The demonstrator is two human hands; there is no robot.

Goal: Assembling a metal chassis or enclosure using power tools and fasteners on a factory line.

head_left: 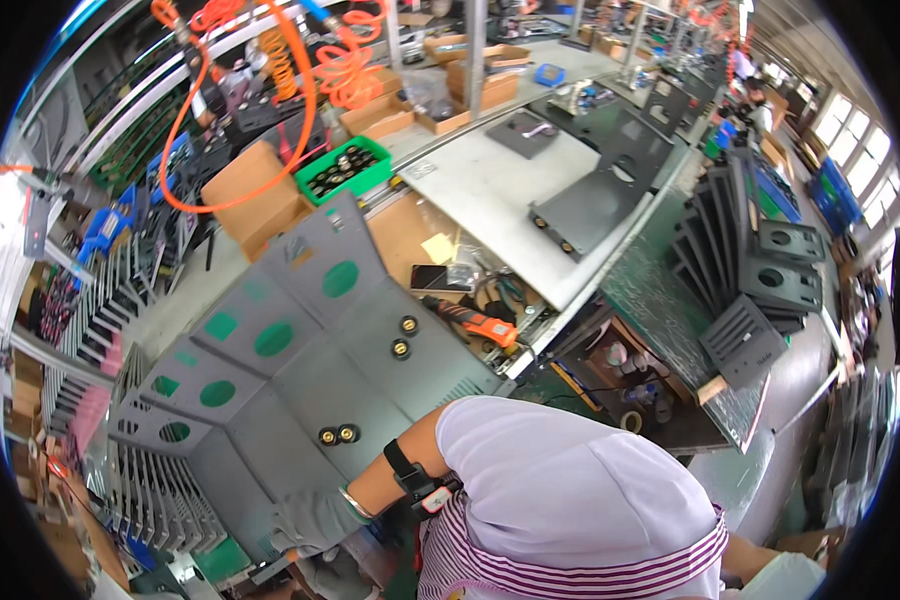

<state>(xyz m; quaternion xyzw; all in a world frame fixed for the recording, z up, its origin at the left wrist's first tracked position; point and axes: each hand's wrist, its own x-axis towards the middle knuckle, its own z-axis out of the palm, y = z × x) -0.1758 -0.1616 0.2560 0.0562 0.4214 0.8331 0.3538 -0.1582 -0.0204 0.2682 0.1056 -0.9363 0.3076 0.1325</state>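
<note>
A large grey folded sheet-metal panel [310,385] lies tilted on the bench, with round and square cutouts and pairs of black-and-brass round feet [338,435]. My right arm, with a black wrist strap [415,475], reaches left across the view. At the panel's near edge, my right hand [315,517], in a grey glove, has its fingers curled beside a narrow pale strip [270,570]. What it grips is hidden. Just below, what looks like my left hand [337,576], in a darker grey glove, is partly cut off by the lower edge.
Beyond the panel are an orange-and-black power tool [475,322], pliers [510,290], a phone [442,279] and a green bin [345,170] of feet. Orange coiled hoses [348,70] hang overhead. Grey panels stand in rows [155,500] at left and on a right-hand table [715,235].
</note>
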